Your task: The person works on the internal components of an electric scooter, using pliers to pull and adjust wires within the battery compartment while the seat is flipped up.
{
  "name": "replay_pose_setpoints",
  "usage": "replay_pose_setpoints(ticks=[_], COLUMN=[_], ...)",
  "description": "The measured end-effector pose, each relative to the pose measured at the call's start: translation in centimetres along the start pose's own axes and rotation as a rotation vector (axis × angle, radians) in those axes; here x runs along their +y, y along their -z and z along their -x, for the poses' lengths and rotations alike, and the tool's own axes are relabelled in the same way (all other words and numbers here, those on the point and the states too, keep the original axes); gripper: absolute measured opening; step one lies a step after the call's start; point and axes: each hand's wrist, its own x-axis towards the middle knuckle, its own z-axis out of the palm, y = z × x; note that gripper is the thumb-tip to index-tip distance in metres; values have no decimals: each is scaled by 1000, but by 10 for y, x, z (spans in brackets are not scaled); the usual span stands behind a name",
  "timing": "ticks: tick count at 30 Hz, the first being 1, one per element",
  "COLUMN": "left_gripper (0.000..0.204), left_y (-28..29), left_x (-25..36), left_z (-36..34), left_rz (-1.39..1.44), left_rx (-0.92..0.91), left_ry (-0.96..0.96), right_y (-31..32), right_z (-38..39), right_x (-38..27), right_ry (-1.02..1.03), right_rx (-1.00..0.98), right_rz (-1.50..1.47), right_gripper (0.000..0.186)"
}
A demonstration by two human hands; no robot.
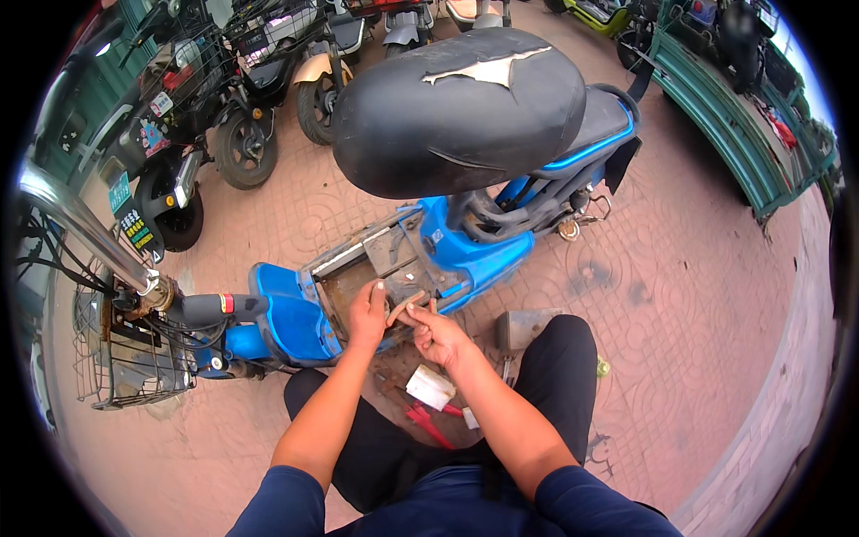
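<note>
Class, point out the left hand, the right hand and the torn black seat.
Left hand (364,317), head view: its middle.
Right hand (438,339), head view: its middle.
Torn black seat (461,116), head view: middle of cover.

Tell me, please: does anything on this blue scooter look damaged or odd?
Yes, the black seat is damaged: a ragged tear exposes pale material, and a smaller slit shows nearer the person. The footboard compartment also lies uncovered, with dirt inside.

Bright, diffuse daylight lit the scene, leaving only soft shadows on the paving (680,304). The black seat (403,134) had a dull sheen; the chrome tube (94,231) glinted. Fisheye distortion curved the green cart (718,125) near the dark rim, and fine detail around the hands (437,336) looked soft.
</note>
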Motion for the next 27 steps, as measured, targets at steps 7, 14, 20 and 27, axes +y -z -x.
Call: replay_pose_setpoints(ticks=[7, 14, 20, 27], left_gripper=[24, 27, 30, 32], left_y=[-3, -9, -9, -8], left_x=[18, 31, 18, 30], left_z=[19, -17, -28, -17], left_rz=[-336, -521, -698, -888], left_rx=[-102, -78, -84, -129], left_ry=[-337, -330, -348, -312], right_y=[4, -4, -15, -7], right_z=[-12, -3, -13, -30], right_x=[9, -6, 22, 29], right_ry=[3, 34, 277, 339], right_rx=[22, -102, -177, -424], right_rz=[-82, -191, -214, -405], right_gripper=[53, 29, 38, 47])
